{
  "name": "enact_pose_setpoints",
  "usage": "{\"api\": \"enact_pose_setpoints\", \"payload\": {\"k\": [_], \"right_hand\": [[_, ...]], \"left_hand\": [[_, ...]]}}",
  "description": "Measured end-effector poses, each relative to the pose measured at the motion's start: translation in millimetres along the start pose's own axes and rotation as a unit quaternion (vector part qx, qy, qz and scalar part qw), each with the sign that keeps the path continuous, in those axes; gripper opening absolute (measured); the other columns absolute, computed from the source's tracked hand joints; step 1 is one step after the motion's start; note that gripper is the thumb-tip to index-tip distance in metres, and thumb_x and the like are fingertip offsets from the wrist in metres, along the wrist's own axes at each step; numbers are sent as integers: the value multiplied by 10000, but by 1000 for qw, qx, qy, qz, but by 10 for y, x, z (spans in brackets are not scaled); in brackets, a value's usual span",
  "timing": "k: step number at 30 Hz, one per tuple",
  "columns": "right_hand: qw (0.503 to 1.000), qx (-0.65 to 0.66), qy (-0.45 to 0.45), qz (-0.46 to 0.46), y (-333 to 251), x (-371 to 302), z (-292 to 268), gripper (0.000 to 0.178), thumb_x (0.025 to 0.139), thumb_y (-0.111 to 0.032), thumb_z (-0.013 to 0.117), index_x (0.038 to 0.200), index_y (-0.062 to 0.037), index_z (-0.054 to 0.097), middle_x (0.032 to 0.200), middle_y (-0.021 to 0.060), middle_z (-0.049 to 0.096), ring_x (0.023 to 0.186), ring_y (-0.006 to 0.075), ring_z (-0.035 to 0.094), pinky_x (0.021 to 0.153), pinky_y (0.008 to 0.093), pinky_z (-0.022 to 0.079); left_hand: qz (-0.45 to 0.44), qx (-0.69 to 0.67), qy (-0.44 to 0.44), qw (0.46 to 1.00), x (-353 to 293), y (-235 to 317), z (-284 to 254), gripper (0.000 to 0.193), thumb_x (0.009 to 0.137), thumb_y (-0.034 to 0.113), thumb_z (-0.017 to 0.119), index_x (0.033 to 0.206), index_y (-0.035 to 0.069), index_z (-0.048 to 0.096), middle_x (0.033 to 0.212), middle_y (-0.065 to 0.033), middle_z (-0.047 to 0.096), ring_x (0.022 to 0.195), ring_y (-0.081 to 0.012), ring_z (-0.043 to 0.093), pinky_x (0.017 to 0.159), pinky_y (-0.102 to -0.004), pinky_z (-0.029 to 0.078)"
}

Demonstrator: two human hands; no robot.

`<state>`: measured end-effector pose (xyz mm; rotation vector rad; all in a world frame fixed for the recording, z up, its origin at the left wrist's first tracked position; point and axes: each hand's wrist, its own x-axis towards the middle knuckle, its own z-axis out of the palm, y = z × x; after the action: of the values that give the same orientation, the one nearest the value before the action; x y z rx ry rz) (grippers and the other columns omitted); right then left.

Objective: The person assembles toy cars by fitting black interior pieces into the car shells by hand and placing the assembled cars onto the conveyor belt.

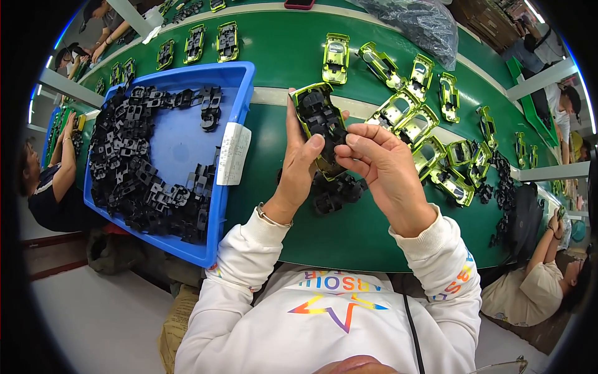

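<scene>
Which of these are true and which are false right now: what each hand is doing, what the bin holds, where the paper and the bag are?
1. The left hand holds a yellow-green toy car body. True.
2. The blue bin contains black plastic parts. True.
3. The right hand is inside the blue bin. False: it is at the toy car body's lower right.
4. The white paper sheet is on the bin's left side. False: right side.
5. The plastic bag is inside the bin. False: it lies beyond the toy car body.

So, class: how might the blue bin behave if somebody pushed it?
The blue bin probably stays fairly stiff, given its raised walls. The heaped black parts likely add weight and, loosely piled, might shift inside.
</scene>
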<state>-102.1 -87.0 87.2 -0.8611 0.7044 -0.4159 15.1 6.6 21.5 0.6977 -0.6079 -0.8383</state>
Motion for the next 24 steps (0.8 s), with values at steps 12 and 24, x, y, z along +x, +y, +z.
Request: {"api": "enact_pose_setpoints", "payload": {"k": [12,24], "right_hand": [[946,-284,-33,-152,-52,74,-39,167,904,-90,728,1036,12,719,986,69,714,832,147,702,684,266,539],[811,-440,-8,-386,56,78,-178,188,808,-30,788,978,-65,716,945,51,635,770,168,631,679,314,492]], "left_hand": [[35,184,-53,981,-49,4,-38,1064,948,72,637,1588,125,-211,1459,-221,445,1327,-276,516,1108,-399,421],[-34,103,-50,993,-71,15,-59,943,940,65,561,1618,75,-95,1508,-170,378,1303,-218,490,1092,-349,401]]}}
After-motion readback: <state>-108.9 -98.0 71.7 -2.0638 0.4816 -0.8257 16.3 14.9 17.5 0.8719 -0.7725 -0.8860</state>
